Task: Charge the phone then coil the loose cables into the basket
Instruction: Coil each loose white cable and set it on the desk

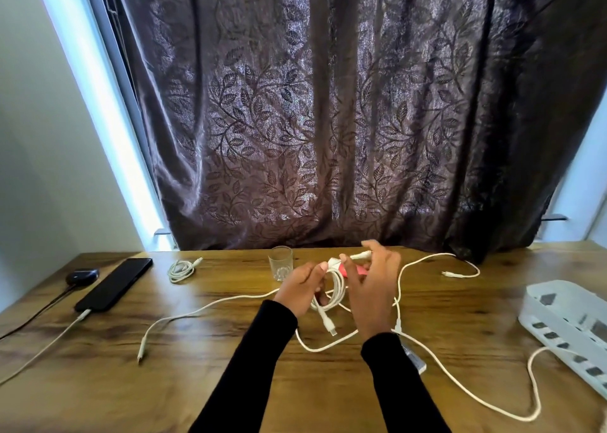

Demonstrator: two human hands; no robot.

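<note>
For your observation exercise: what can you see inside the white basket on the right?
Through the side slots of the basket only dark patches show. No cable lies over its rim. Its floor is hidden by the near wall, and part of it runs out of frame.

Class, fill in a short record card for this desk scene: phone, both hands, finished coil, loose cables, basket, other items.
phone: flat on table, white cable plugged in
left hand: holds cable coil
right hand: winding its end
finished coil: on table beside glass
loose cables: spread across table
basket: white, far right
</note>
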